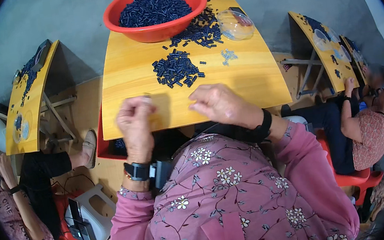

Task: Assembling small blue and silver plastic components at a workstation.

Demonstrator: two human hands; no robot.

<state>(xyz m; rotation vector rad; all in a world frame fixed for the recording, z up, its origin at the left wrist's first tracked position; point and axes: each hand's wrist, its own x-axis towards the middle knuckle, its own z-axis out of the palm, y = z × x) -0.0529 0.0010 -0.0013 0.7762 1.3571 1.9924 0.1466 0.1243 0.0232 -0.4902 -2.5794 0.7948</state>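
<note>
Over the near part of the yellow wooden table [120, 76], both my hands are raised. My left hand [136, 119] is blurred, its fingers curled to a pinch; whatever is in them is too small to make out. To its right, my right hand [218, 102] points leftward with thumb and fingers drawn together, and anything between them is hidden. Just beyond the hands lies a pile of short dark-blue cylindrical pieces [176, 68]. A small group of clear or silvery bits [228, 56] rests to the right of that pile.
A red basin [114, 22] full of dark pieces stands at the far edge, with more pieces [201, 31] spilled beside it. Near it sits a clear plastic bowl [234, 30]. A red container [105, 146] is below the left edge. People work at side tables [49, 89] left and right.
</note>
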